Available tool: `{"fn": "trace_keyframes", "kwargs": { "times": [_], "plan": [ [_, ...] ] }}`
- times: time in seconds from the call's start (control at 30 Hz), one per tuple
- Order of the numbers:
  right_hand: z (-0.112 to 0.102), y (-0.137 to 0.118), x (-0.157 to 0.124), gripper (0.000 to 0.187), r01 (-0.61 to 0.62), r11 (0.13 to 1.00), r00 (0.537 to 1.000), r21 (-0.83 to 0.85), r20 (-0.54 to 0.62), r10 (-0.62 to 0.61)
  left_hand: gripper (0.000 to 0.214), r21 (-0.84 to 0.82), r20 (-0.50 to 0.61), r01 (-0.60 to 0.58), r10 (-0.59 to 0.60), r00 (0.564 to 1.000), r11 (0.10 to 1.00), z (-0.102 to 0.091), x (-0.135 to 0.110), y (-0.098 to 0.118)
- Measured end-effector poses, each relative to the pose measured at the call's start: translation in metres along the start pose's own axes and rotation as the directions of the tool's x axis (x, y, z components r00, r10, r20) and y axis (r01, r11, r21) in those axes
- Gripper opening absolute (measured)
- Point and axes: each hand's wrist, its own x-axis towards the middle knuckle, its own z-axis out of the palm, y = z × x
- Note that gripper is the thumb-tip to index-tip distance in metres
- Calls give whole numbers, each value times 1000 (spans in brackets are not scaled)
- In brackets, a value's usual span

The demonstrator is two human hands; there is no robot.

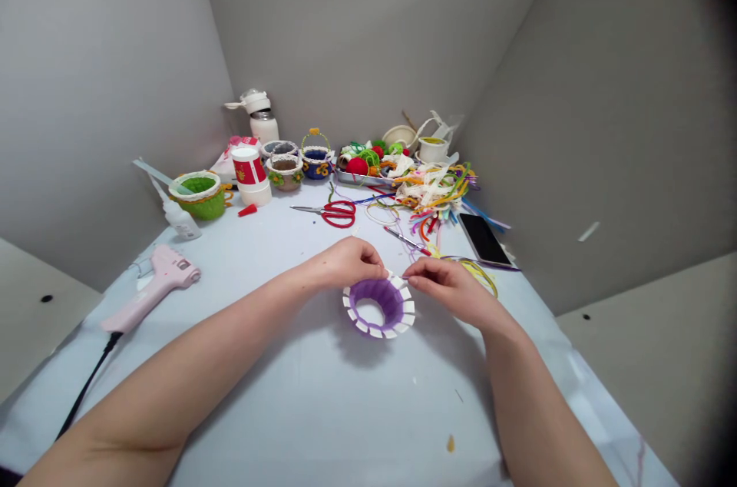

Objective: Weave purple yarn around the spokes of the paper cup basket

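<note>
A small purple basket [392,303] with white tabs folded outward around its rim is held just above the white table, its opening facing me. My left hand [358,260] pinches the far edge of that rim with thumb and fingers. Just right of the rim, my right hand [446,283] is closed in a pinch on what looks like a thin purple yarn strand, mostly hidden by the fingers. The fingertips of both hands are close together, at the far side of the basket.
On the left lie a pink glue gun [155,283], a glue bottle [180,218] and a green basket [201,199]. Beyond my hands are red-handled scissors [338,214], a pen [406,241] and tangled yarn [431,187]. A phone [485,239] rests at right. Small finished baskets [285,173] stand behind.
</note>
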Motion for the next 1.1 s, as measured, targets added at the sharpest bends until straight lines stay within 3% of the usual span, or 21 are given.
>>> {"fn": "trace_keyframes", "kwargs": {
  "times": [0.13,0.33,0.6,0.77,0.93,1.1],
  "plan": [
    [4,-7,-3,15,112,992,982,-52,-145,-118,31,31,-4,-1,1,1000,1000,0,1,1],
    [6,-18,-10,11,241,964,965,-114,-77,-250,29,20,-20,-15,15,1000,1000,-1,2,-1],
    [3,6,-2,16,92,996,995,22,-52,-91,25,-22,-57,1,-2,998,1000,-3,0,-1],
    [5,1,-2,17,17,993,995,116,92,-28,20,-13,-72,44,-45,996,999,-5,-2,4],
    [8,-2,-2,30,6,995,1000,102,23,-8,17,-14,-36,77,-78,996,997,-8,-5,5],
    [18,-1,1,25,0,995,999,102,-34,3,23,91,-10,45,-44,999,995,-12,-7,7]
  ]
}}
